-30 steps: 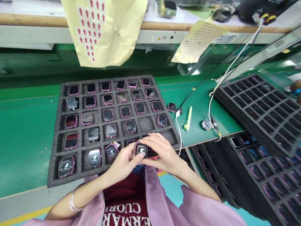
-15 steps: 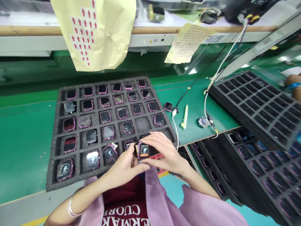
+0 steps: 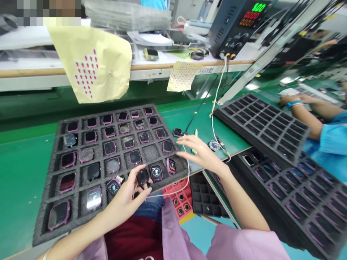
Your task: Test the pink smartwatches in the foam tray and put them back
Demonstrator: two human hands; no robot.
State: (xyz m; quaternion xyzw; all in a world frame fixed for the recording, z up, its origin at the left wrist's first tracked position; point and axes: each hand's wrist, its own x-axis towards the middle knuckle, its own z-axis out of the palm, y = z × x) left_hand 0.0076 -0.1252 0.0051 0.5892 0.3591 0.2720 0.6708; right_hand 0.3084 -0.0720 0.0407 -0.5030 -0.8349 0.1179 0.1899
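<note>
My left hand [image 3: 132,191] is closed around a small dark square smartwatch [image 3: 143,177] at the tray's front edge. A white cable [image 3: 173,193] loops below the tray to these fingers; where it ends is hidden. My right hand [image 3: 199,153] hovers by the tray's right edge, fingers apart, holding nothing. Behind it lie a smartwatch [image 3: 177,132] on the bench and a pale green pen [image 3: 195,133], partly covered. The grey foam tray [image 3: 150,153] carries purple-framed smartwatches in its compartments. Near my left hand are a watch with a lit dial [image 3: 156,172] and a tilted one with an orange display [image 3: 171,165].
At right, a stacked foam tray [image 3: 260,119] overhangs the bench, with more watch trays [image 3: 287,195] below. A co-worker's arm [image 3: 309,112] is beyond. Loose cables [image 3: 217,108] hang from the shelf. Red [image 3: 176,187] and black trays [image 3: 206,196] sit below the bench edge.
The watch with the orange display has left my right hand and now sits in the front right compartment. My right hand has moved right and opened. The view has shifted up and right.
</note>
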